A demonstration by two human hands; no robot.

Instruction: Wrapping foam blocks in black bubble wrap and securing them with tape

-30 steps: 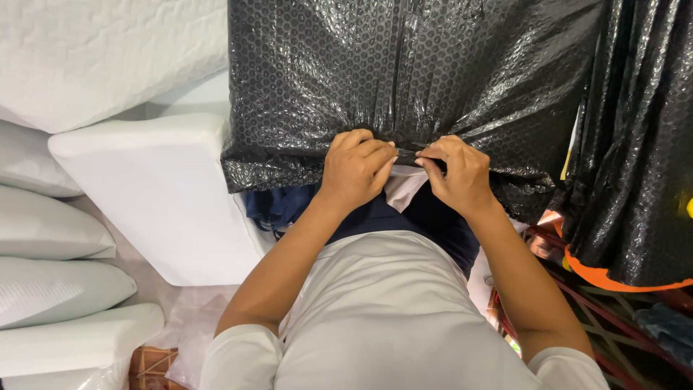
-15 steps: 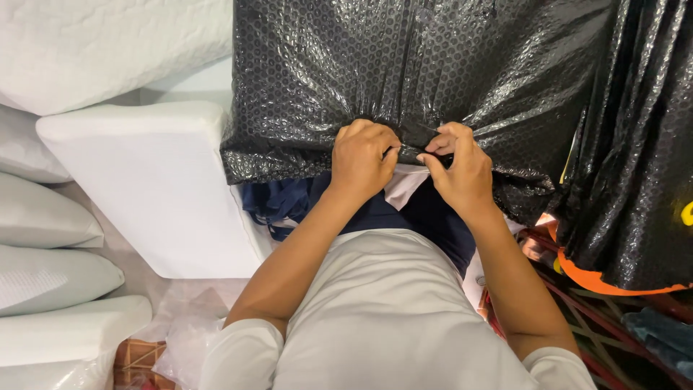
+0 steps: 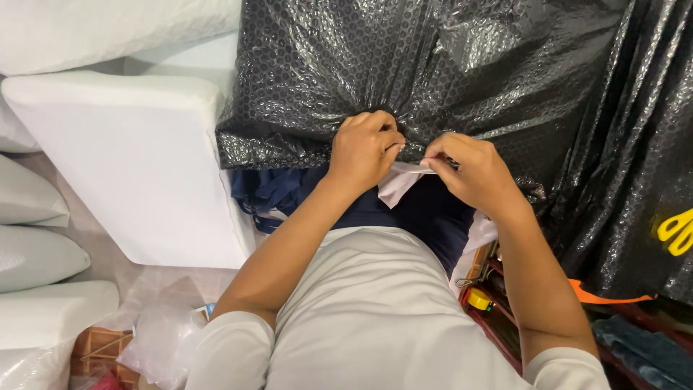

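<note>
**Black bubble wrap: edge gathered at the person's waist**

Black bubble wrap, glossy, honeycomb-patterned, draped over a bulky item directly ahead of the person; lower edge bunched just above the lap.

- Left hand: fingers curled tight, clenching the gathered edge.
- Right hand: fingers pinching a clear strip of tape touching the same gather.
- Handling judgement: keep the gather clamped firmly while the strip is laid flat across it; slack would probably let the folds spring open.
- Left of the wrap: white foam block, white cushions stacked beyond.
- Far right: yellow scissors against the black film.
</note>
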